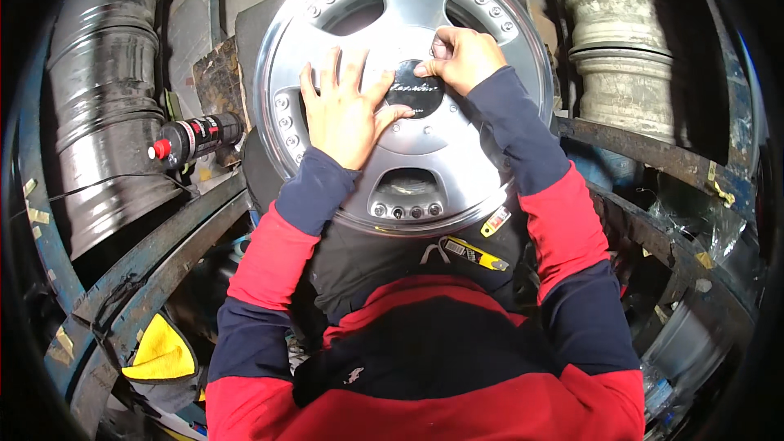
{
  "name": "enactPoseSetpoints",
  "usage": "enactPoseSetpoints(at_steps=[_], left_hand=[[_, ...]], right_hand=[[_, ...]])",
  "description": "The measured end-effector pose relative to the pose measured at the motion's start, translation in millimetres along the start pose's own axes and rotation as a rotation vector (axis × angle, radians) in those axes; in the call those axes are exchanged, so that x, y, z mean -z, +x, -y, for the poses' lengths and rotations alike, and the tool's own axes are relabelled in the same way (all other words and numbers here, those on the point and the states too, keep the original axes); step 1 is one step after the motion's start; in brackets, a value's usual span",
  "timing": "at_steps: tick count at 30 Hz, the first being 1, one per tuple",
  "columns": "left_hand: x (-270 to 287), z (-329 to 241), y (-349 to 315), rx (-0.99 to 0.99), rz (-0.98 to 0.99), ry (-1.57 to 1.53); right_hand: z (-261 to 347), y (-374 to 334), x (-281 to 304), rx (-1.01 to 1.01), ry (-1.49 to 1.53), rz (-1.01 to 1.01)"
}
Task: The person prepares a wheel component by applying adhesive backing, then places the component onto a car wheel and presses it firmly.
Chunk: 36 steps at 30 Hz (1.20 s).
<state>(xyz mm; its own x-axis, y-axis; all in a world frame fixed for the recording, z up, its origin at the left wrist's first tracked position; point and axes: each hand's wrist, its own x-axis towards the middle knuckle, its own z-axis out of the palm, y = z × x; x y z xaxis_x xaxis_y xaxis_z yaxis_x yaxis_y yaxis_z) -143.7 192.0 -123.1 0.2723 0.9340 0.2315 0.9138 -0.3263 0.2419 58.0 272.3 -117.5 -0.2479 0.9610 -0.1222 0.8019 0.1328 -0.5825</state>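
A polished silver car wheel (404, 8) lies face up in front of me, with several small bolts around its openings. At its hub is a round black centre cap (419, 100) with pale script on it. My left hand (341, 118) rests on the wheel with fingers spread, its thumb and index finger beside the left edge of the cap. My right hand (472, 61) is closed in a pinch at the cap's upper right edge, the thumb touching the black surface. Whatever the right fingertips may hold is too small or hidden to make out.
Stacked silver rims (110, 90) stand at the left, dull whitish rims (621, 37) at the right. A black bottle with red cap (198, 139) lies left of the wheel. Nearer are a yellow cloth (163, 351), a yellow-and-black pack (476, 254) and a blue metal frame (167, 253).
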Motion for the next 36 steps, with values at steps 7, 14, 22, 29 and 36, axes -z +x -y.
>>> enactPoseSetpoints(at_steps=[7, 14, 22, 29, 36], left_hand=[[-3, 12, -11, 0.003, -0.022, -0.114], [-3, -6, -23, -0.091, 0.165, 0.061], [5, -55, -71, -0.093, 0.234, -0.074], [42, -23, -126, 0.169, 0.068, -0.195], [1, -23, -58, 0.012, 0.112, -0.01]], right_hand=[[-13, -34, 0, 0.1, 0.165, -0.225], [-7, -103, -26, 0.351, -0.489, -0.082], [9, -110, -19, 0.344, -0.537, -0.09], [4, -102, -43, 0.56, -0.437, -0.106], [16, -139, -22, 0.377, -0.269, -0.121]])
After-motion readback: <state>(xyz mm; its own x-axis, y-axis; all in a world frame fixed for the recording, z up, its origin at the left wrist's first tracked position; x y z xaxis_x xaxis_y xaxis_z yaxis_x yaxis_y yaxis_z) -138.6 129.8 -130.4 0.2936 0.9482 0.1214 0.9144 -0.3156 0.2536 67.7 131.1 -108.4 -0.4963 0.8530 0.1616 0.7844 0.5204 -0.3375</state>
